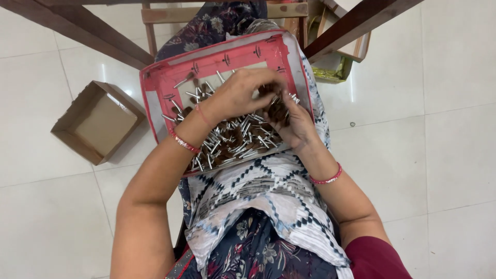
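An open cardboard box (98, 121), brown and shallow, sits on the white tiled floor (439, 129) at the left of the frame, turned cornerwise, with nothing visible inside it. At the upper right, under a dark wooden table leg (356, 23), a second cardboard box (356, 49) leans half out of view, and just below it lies a small yellow-green packet (330, 75); its print is too small to make out.

In the middle of the frame a flat tray with a red-pink rim (160, 88) rests tilted on the person's lap, over a patterned black-and-white cloth (263, 191). It holds a heap of small silver metal tubes (235, 144) mixed with brown bits, piled toward the lower half of the tray; the tubes point every which way, no shared long axis, though many lie slanting from lower left to upper right.

The left hand (240, 95) hovers over the heap at the tray's centre, fingers curled down and bunched, seemingly pinching at something small, though what it grips is hidden. The right hand (294, 126) lies at the tray's right edge, fingers bent inward into the pile, cupping brown pieces and tubes. The two hands are near touching. Red bangles ring both wrists.
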